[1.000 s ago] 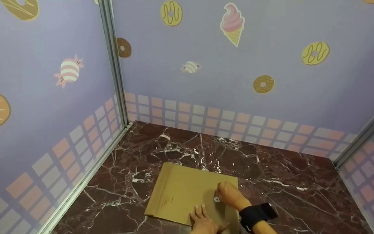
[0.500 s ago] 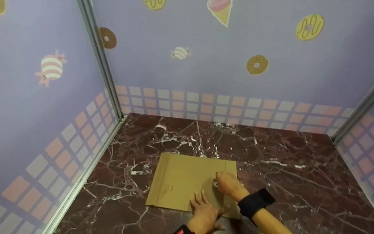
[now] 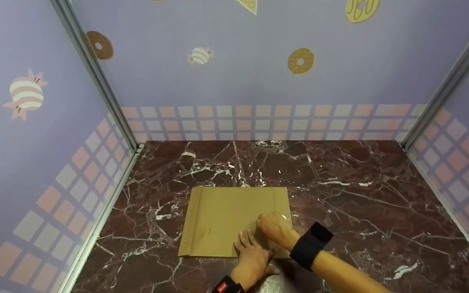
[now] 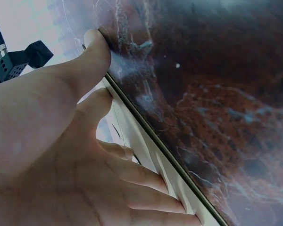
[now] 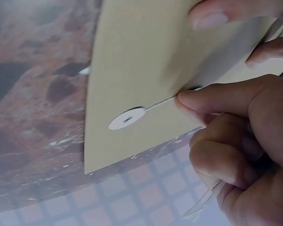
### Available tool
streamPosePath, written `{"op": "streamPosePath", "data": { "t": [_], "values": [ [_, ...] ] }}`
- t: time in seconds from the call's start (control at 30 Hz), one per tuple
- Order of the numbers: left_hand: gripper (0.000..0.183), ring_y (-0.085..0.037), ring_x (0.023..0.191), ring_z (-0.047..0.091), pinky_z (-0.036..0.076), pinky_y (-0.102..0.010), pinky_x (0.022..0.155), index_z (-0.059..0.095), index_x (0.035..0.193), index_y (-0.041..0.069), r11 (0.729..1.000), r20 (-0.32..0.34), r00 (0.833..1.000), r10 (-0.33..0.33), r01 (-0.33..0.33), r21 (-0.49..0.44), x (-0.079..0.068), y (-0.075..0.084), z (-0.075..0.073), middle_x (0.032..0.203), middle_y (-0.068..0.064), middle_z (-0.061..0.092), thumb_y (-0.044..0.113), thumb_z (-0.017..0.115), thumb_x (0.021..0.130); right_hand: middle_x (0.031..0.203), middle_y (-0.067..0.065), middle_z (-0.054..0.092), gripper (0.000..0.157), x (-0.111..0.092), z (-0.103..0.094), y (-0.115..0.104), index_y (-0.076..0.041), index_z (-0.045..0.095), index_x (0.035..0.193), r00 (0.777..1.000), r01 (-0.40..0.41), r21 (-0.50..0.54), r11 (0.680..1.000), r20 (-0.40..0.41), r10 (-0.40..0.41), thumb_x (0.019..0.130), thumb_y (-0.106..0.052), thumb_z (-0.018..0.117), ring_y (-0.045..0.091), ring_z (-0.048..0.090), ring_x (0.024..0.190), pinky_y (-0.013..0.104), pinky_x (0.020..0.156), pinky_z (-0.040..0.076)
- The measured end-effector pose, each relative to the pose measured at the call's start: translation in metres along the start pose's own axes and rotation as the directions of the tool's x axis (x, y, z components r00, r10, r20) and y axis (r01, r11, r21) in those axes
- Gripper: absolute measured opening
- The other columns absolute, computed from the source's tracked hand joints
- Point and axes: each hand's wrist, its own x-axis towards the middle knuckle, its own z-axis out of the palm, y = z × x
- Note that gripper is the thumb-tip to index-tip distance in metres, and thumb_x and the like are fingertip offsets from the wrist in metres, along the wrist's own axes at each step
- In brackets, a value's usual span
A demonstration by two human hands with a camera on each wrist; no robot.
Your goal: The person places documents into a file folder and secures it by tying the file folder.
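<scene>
A tan kraft document envelope (image 3: 226, 207) lies flat on the marble-patterned surface. My left hand (image 3: 253, 258) rests on its near edge with fingers spread; in the left wrist view, fingertips touch the envelope and the thumb (image 4: 96, 54) lies at its rim. My right hand (image 3: 277, 230) is over the envelope's right part. Its thumb and forefinger pinch a thin string (image 5: 161, 101) that runs taut to a white round button (image 5: 127, 117) near the right edge. A loose string end (image 5: 203, 202) hangs below the curled fingers. What lies under the right hand is partly hidden.
Purple panels (image 3: 234, 81) with candy and doughnut pictures enclose the surface (image 3: 352, 211) at the back and both sides. Metal posts (image 3: 96, 77) stand at the corners. Black bands (image 3: 312, 246) circle both wrists.
The head view has tilted down. My right hand has shifted left across the envelope, uncovering the button near the right edge and covering another white button. My left hand stays on the envelope.
</scene>
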Motion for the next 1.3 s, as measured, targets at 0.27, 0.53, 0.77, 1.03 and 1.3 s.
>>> {"op": "streamPosePath", "data": {
  "t": [0.27, 0.53, 0.77, 1.03, 1.3],
  "values": [
    [0.082, -0.053, 0.136, 0.040, 0.042, -0.065, 0.102, 0.056, 0.140, 0.034, 1.000, -0.020, 1.000, -0.023, 0.023, -0.003, 0.001, 0.000, -0.004, 0.148, -0.035, 0.040, 0.077, 0.061, 0.071, 0.061, -0.003, 0.058, 0.018, 0.003, -0.012, -0.001, -0.016, 0.061, 0.064, 1.000, 0.026, 0.003, 1.000, -0.003, -0.026, 0.079, -0.017, 0.071, 0.009, 0.053, 0.050, 0.022, 0.044, 0.046],
    [0.090, -0.053, 0.136, 0.041, 0.044, -0.063, 0.102, 0.059, 0.139, 0.024, 0.999, -0.038, 0.998, -0.051, 0.051, 0.010, 0.005, 0.001, -0.005, 0.147, -0.032, 0.043, 0.080, 0.063, 0.068, 0.061, -0.004, 0.055, 0.017, 0.005, 0.012, 0.005, -0.015, 0.058, 0.067, 0.987, 0.036, 0.100, 0.994, -0.162, -0.019, 0.078, -0.015, 0.072, 0.010, 0.053, 0.053, 0.021, 0.047, 0.046],
    [0.087, -0.054, 0.135, 0.040, 0.043, -0.064, 0.102, 0.059, 0.138, 0.029, 0.999, -0.026, 0.999, -0.040, 0.040, 0.002, 0.006, 0.002, -0.004, 0.147, -0.032, 0.043, 0.078, 0.065, 0.067, 0.067, 0.003, 0.058, 0.013, 0.003, -0.001, 0.011, -0.007, 0.058, 0.072, 0.994, -0.046, 0.350, 0.935, -0.075, 0.078, 0.072, -0.005, 0.071, 0.018, 0.057, 0.059, 0.030, 0.049, 0.051],
    [0.083, -0.055, 0.135, 0.039, 0.043, -0.065, 0.101, 0.056, 0.139, 0.036, 1.000, -0.034, 0.999, -0.023, 0.022, -0.019, 0.001, 0.003, -0.004, 0.147, -0.034, 0.041, 0.077, 0.066, 0.068, 0.070, 0.007, 0.059, 0.013, 0.004, -0.008, 0.005, -0.005, 0.058, 0.075, 0.986, -0.166, 0.411, 0.897, 0.079, 0.147, 0.080, -0.009, 0.070, 0.022, 0.061, 0.063, 0.034, 0.054, 0.055],
    [0.090, -0.057, 0.133, 0.040, 0.043, -0.066, 0.100, 0.059, 0.139, 0.024, 0.999, -0.057, 0.998, -0.027, 0.025, -0.040, -0.003, 0.000, -0.001, 0.145, -0.035, 0.042, 0.076, 0.068, 0.066, 0.070, 0.009, 0.061, 0.009, 0.012, -0.009, -0.002, -0.004, 0.060, 0.075, 0.980, -0.195, 0.514, 0.836, 0.125, 0.152, 0.080, -0.006, 0.066, 0.025, 0.062, 0.063, 0.037, 0.055, 0.054]
  ]
}}
